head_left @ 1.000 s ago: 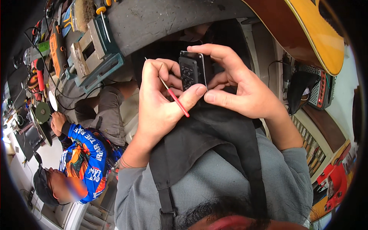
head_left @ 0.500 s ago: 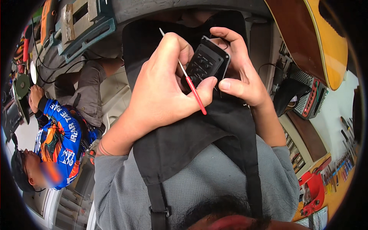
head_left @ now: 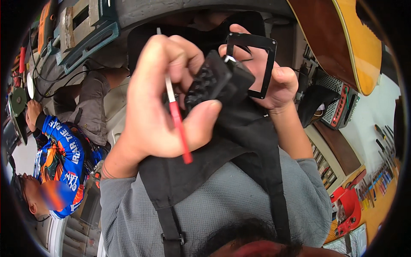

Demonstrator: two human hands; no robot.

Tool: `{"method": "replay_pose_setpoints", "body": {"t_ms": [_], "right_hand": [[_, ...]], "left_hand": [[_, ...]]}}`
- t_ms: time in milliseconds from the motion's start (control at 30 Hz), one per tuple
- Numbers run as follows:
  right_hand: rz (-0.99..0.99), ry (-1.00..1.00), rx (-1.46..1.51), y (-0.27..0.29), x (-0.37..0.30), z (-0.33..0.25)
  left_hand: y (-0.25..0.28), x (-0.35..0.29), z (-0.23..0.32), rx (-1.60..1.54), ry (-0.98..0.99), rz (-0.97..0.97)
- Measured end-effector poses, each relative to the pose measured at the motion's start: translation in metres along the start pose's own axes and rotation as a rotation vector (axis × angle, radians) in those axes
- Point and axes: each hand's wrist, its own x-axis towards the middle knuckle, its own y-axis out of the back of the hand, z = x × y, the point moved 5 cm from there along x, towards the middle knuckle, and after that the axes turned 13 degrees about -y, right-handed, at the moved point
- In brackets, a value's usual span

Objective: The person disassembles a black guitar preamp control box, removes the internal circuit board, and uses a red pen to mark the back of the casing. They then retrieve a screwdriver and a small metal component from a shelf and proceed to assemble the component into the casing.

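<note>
L hand [head_left: 156, 118] is curled round the L side of a black preamp-type control module [head_left: 220, 73], knob face turned up & L, w/ a slim red-handled screwdriver [head_left: 177, 124] tucked under the index & across the thumb base. R hand [head_left: 259, 65] has an open black rectangular bezel [head_left: 271, 55], fingers behind it, thumb at its R edge. Both things are up over the lap, module L, bezel R; they overlap in view, can't tell if touching. Also a thin dark strand [head_left: 243, 50] in the opening, too blurred to ID.

To do it well, IMO: grip module by its sides, not the knobs; hold bezel by the rim so thin bars don't flex. Separate slowly & straight, b/c that strand may be a wire & could snag. Mind the blade tip, pointing far; better to park the tool when both hands have parts. Work low over the black apron [head_left: 192, 180] so small bits land there.

Farther out: dark counter [head_left: 180, 10] at the far side, teal vise [head_left: 87, 47] far L, guitar body [head_left: 359, 47] far R; worth giving its edge room, elbows incl. Co-worker [head_left: 64, 154] sits well apart on the L.
</note>
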Motion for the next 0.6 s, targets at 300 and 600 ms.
{"method": "replay_pose_setpoints", "body": {"t_ms": [300, 600], "right_hand": [[-0.271, -0.021, 0.08, 0.004, 0.007, 0.003], [-0.211, -0.034, 0.139, -0.003, 0.006, 0.006]], "left_hand": [[0.031, 0.003, 0.024, -0.362, -0.156, 0.322], [0.079, 0.031, 0.056, -0.656, -0.304, 0.181]]}}
